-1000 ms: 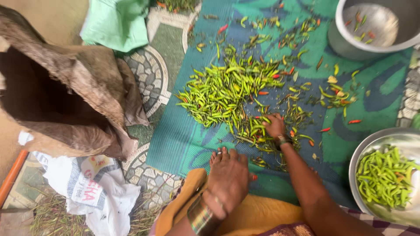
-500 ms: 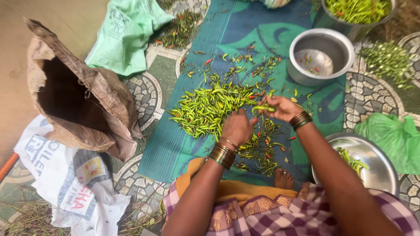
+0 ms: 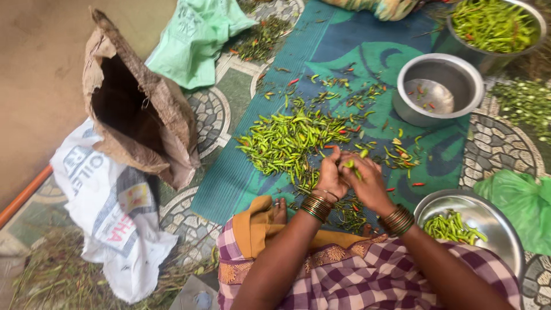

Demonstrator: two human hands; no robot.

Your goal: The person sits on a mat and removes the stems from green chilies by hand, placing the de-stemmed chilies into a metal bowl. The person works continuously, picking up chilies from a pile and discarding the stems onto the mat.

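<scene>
My left hand (image 3: 331,175) and my right hand (image 3: 368,179) meet over the near edge of a pile of green chillies (image 3: 290,139) on a green and blue mat (image 3: 356,46). Both hands pinch one green chilli (image 3: 349,165) between their fingertips. Both wrists carry stacked bangles. A steel plate (image 3: 493,221) with some green chillies lies just right of my right forearm. An almost empty steel bowl (image 3: 439,89) stands beyond the pile on the right.
An open brown sack (image 3: 135,109) lies at the left on a white printed bag (image 3: 109,212). A green cloth (image 3: 198,40) is at the top, a green plastic bag (image 3: 522,201) at the right. A big pot of chillies (image 3: 493,26) stands top right. Stems litter the mat.
The view has tilted so more of the mat's far end shows. My two hands have come together on one chilli at the pile's near edge; earlier they were apart.
</scene>
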